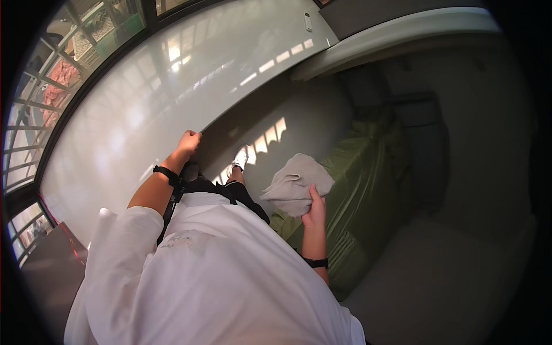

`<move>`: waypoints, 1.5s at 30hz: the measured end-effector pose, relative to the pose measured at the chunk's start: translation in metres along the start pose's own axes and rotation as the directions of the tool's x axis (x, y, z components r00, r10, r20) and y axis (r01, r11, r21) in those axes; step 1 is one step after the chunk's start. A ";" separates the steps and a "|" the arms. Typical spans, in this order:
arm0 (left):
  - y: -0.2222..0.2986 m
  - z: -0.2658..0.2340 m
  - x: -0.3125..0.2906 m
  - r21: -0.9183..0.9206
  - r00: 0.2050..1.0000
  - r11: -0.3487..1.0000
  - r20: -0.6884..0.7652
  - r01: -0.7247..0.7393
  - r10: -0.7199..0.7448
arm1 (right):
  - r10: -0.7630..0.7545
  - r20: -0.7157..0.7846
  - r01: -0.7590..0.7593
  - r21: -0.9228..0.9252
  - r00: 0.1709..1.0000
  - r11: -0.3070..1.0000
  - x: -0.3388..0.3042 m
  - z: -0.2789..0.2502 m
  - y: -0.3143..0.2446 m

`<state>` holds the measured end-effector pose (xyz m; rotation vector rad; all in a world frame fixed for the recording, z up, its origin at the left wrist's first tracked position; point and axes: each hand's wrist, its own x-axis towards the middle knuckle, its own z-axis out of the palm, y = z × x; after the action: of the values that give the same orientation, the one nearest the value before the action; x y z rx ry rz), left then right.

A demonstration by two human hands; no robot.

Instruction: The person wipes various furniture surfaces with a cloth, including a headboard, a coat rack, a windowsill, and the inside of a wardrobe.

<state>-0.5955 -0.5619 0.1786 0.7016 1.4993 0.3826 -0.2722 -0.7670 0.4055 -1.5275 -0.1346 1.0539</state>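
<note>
A folded light grey cloth (299, 181) is in my right hand (315, 208), with the thumb lying over its near side and the fingers mostly underneath. It is held over the floor beside a green-covered piece of furniture (362, 190). Over on the left, my left hand (190, 141) is closed at the edge of the glossy white sill (132, 109). Its curled fingers face away, so whatever may be in them is hidden. Both wrists wear black straps.
A barred window (75, 63) runs along the sill's far left side. One small white remote-like object (308, 22) lies at the sill's far end. Below, my white shoe (244, 156) stands on the sunlit floor (270, 138). The right side is dark.
</note>
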 end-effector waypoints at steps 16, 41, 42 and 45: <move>-0.009 -0.012 -0.008 -0.642 0.818 0.767 -0.440 0.002 -0.370 | -0.207 0.806 0.798 -0.586 0.555 -0.142 0.337 0.209 -0.092; 0.312 0.089 0.120 -0.036 0.960 0.986 0.226 -0.163 0.167 | 0.719 0.688 0.306 -0.709 0.101 0.635 0.443 0.368 -0.112; 0.327 0.110 0.134 0.018 0.938 0.955 0.197 -0.295 0.286 | 0.724 0.684 0.303 -0.710 0.085 0.635 0.469 0.357 -0.116; 0.355 0.161 0.172 0.305 0.833 0.791 0.012 -0.530 0.553 | 0.600 0.753 0.452 -0.650 0.271 0.611 0.540 0.322 -0.151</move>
<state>-0.3597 -0.2158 0.2599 1.3883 1.4216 0.6321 -0.1033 -0.1548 0.2875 -1.3102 -1.7062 2.1504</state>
